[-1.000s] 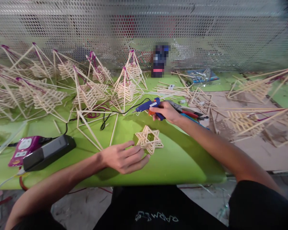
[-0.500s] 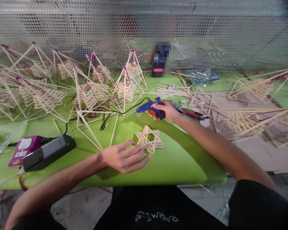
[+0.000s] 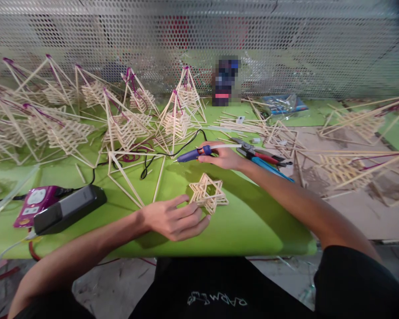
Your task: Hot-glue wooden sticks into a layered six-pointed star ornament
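A layered six-pointed star of thin wooden sticks (image 3: 215, 204) lies flat on the green tabletop. My left hand (image 3: 174, 219) rests at its lower left, thumb and bent fingers about the star's edge; the fingertips are partly hidden. In my right hand (image 3: 222, 156) is a blue glue gun (image 3: 190, 155), its nozzle pointing left above the table. A whitish glue stick (image 3: 224, 145) juts out of its back. The black cord (image 3: 186, 144) of the gun loops away behind it. Left of the star, a few joined sticks (image 3: 124, 177) form an open frame.
Several stick pyramids with purple thread (image 3: 176, 119) crowd the back left; more stand at the right (image 3: 347, 170). Pliers (image 3: 264, 155) lie beyond my right wrist, near loose sticks (image 3: 236, 126). A purple power socket (image 3: 36, 201) and a dark box (image 3: 69, 210) sit at the left.
My right hand has tilted the glue gun more level and shifted it slightly left, so its glue stick now shows. My left hand and the star are almost unchanged.
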A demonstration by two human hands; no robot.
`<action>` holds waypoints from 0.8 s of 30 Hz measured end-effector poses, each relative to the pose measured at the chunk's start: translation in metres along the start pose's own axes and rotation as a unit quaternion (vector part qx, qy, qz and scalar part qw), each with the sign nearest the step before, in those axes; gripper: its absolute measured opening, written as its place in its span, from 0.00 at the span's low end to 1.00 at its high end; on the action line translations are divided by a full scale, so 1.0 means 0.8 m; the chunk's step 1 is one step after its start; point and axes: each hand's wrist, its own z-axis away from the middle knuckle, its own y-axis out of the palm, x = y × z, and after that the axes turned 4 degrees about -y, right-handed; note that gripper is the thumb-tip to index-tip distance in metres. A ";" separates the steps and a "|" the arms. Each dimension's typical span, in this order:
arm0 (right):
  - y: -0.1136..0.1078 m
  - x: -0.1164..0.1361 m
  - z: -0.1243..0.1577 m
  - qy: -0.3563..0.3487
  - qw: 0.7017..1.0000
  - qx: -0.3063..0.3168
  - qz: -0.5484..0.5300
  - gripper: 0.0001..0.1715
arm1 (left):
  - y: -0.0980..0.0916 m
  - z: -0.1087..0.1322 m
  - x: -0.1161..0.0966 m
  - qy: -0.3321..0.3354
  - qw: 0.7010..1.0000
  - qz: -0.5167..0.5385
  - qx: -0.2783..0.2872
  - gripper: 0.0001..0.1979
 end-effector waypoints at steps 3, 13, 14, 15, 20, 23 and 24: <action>0.006 0.002 -0.007 -0.013 1.000 0.009 0.015 0.19 | 0.001 0.000 0.000 0.005 1.000 0.002 0.001 0.13; 0.008 0.004 -0.014 -0.030 0.998 0.005 0.056 0.19 | 0.002 0.001 0.001 0.016 1.000 -0.009 0.005 0.12; 0.007 0.003 -0.013 -0.028 0.998 0.002 0.060 0.20 | 0.002 0.001 0.001 0.016 1.000 -0.009 0.004 0.12; 0.005 0.002 -0.012 -0.025 0.998 0.000 0.064 0.20 | 0.002 0.001 0.001 0.015 1.000 -0.007 0.003 0.12; -0.005 -0.003 -0.007 -0.011 0.997 -0.007 0.072 0.20 | 0.003 0.001 0.000 0.012 1.000 -0.004 -0.003 0.12; -0.011 -0.008 -0.003 0.006 0.998 -0.012 0.064 0.20 | 0.004 0.001 0.000 0.012 1.000 -0.009 0.001 0.11; -0.013 -0.010 -0.001 0.012 0.998 -0.014 0.060 0.20 | 0.004 0.002 -0.001 0.011 1.000 -0.009 0.004 0.11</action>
